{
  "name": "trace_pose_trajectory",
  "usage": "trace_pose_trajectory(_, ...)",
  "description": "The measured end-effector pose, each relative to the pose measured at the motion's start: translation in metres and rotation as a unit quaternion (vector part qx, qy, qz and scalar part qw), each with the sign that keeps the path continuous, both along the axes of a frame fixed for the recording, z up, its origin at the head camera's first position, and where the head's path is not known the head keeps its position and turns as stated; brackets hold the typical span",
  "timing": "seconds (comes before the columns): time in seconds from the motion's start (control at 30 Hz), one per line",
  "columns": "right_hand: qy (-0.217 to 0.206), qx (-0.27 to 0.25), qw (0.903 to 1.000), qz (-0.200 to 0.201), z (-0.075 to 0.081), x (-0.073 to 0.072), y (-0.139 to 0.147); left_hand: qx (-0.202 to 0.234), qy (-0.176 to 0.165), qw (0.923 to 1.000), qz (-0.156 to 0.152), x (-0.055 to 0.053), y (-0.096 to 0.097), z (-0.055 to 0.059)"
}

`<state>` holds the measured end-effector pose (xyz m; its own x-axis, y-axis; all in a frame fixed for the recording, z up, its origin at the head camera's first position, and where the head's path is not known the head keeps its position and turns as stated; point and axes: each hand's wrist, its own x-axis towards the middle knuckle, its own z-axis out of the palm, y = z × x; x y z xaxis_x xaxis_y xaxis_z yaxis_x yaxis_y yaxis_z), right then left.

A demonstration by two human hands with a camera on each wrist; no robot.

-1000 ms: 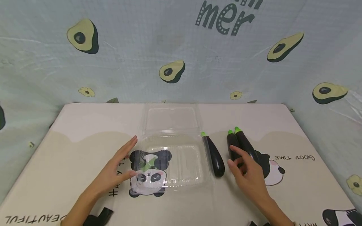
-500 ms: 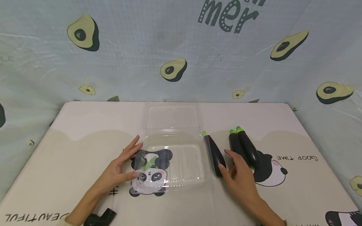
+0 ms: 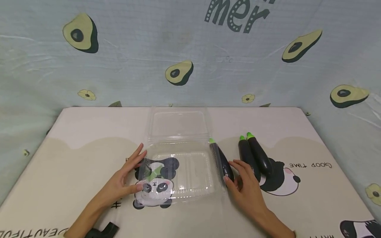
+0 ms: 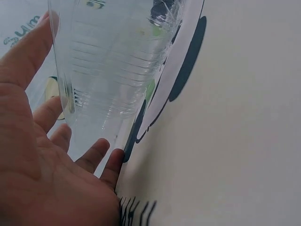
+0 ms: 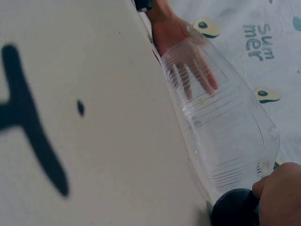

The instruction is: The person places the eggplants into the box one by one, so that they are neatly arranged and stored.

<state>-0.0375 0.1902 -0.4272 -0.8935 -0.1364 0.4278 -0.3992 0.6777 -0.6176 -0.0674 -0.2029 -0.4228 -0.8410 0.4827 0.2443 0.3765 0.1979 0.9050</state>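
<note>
A: ok so what's the right hand (image 3: 248, 190) up to?

B: Looks like it's pinching an eggplant (image 3: 225, 162), thumb on one side of the fat end and fingers on the other. The eggplant's lying just right of the clear plastic box (image 3: 193, 172), green tip pointing away from the person.

A: touching the box or nah?

B: Honestly can't tell, from the head cam the see-through wall overlaps it.

A: and the left hand (image 3: 123, 178)?

B: Pretty relaxed, fingers spread out at the box's left side, thumb tip right at the rim.

A: lid on?

B: Nope, the lid (image 3: 178, 124) is folded back behind the box, toward the far edge of the worktop (image 3: 74, 172).

A: anything else lying around?

B: Two more eggplants (image 3: 260, 153) side by side, just past the right hand's fingers. There's a panda print (image 3: 162, 185) showing through the left part of the box, something black (image 3: 104, 229) near the left wrist that's too cut off to make out, and a pale avocado cloth (image 3: 134, 43) behind it all.
</note>
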Motion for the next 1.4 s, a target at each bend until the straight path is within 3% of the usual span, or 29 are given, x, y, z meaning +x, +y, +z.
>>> trace_pose_trajectory(0.27,-0.032,-0.043,0.9984,0.018,-0.0011,0.0000,-0.0005,-0.004,-0.001,1.0000,-0.003,0.0026,0.0002,0.0029)
trace_pose_trajectory(0.43,-0.043,-0.047,0.9979,0.005,-0.0023,-0.0007,-0.0005,0.001,0.004,1.0000,-0.008,0.0013,0.0005,0.0037)
trace_pose_trajectory(0.8,-0.003,-0.080,0.9962,0.035,-0.0008,-0.0011,-0.0026,-0.026,-0.014,0.9996,0.002,0.0011,-0.0024,0.0026)
trace_pose_trajectory(1.1,-0.007,-0.060,0.9981,-0.010,-0.0028,-0.0023,-0.0001,-0.018,-0.022,0.9996,-0.001,0.0003,-0.0015,0.0020)
trace_pose_trajectory(1.4,-0.006,-0.075,0.9963,-0.042,-0.0011,0.0005,-0.0016,-0.029,-0.008,0.9995,0.004,0.0014,-0.0014,0.0018)
